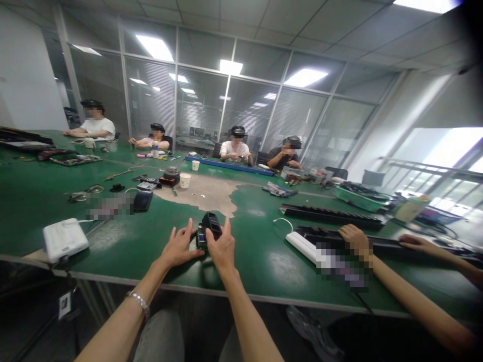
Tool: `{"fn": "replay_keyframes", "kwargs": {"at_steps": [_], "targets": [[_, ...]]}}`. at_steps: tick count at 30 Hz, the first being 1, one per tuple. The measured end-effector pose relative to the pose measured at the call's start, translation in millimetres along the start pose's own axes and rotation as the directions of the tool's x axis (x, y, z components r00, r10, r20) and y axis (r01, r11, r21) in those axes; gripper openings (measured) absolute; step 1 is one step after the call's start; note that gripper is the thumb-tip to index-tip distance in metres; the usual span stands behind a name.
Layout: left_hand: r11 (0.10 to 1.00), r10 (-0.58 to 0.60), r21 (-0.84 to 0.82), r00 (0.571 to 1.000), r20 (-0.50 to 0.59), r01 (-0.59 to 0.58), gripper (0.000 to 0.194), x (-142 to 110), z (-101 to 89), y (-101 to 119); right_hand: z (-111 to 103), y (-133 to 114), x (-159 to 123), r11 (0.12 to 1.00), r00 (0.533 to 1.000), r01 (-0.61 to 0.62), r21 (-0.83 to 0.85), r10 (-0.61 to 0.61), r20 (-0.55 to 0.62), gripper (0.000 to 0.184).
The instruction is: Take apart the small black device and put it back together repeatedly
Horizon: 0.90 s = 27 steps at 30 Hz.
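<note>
A small black device [210, 225] with a circuit board part stands on the green table [124, 241] near its front edge. My left hand [179, 247] rests at its left side, fingers spread and touching the table and the device's base. On the right side, my right hand [222, 245] has its thumb and fingers closed against the device.
A white box [65, 239] sits at the left edge. A white power strip [302, 245] and black trays [328, 215] lie to the right, where another person's hand [353, 238] works. Paper cups [184, 180], tools and cables lie mid-table. Several seated people work along the far side.
</note>
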State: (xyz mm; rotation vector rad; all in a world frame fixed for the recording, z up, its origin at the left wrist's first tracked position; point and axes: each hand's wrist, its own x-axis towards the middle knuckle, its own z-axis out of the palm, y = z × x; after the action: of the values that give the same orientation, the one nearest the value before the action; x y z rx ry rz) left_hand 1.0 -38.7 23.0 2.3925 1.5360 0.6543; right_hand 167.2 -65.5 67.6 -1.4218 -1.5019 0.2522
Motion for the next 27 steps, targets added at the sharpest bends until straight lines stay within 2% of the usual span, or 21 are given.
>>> {"fn": "replay_keyframes", "kwargs": {"at_steps": [5,13,20,27], "targets": [[1.0,0.008,0.001,1.0,-0.016,-0.008,0.112,0,1.0,-1,11,-10,-3,0.992,0.999,0.016,-0.128,-0.012,0.035,0.077],[1.0,0.013,-0.009,1.0,-0.014,-0.013,0.109,-1,0.9,-2,7,-25,-3,0.969,0.995,0.05,-0.243,-0.027,0.099,0.081],[1.0,-0.006,-0.004,1.0,0.001,0.006,0.103,-3,-2.1,2,19,-14,-17,0.954,0.985,0.016,-0.298,0.036,0.17,0.084],[0.997,-0.06,0.054,0.998,-0.033,0.061,0.096,-2,-0.5,3,25,-10,-18,0.956,0.989,0.047,-0.291,-0.004,0.149,0.089]]}}
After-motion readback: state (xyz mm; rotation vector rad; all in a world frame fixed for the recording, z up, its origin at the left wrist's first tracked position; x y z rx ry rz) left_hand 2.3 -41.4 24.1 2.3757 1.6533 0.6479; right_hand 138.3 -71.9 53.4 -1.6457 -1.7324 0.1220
